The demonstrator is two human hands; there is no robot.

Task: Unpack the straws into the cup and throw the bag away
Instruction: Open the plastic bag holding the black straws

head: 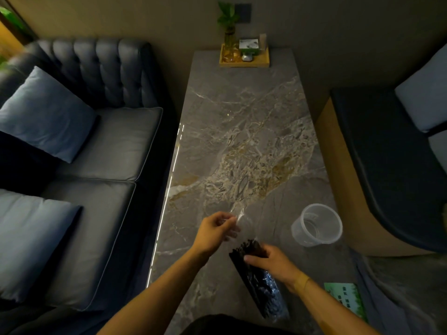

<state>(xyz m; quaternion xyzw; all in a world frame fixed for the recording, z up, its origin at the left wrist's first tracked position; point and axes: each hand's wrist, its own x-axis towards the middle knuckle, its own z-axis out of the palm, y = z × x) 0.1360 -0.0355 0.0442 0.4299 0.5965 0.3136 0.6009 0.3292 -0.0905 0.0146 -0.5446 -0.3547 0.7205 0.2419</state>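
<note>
2 hands work over the marble table (242,131), just left of the clear plastic cup (316,224) standing upright on it. His right hand (271,262) grips the bundle of black straws (256,274) in its clear bag (273,298). His left hand (212,229) pinches the bag's open top film, farther from the cup.
</note>
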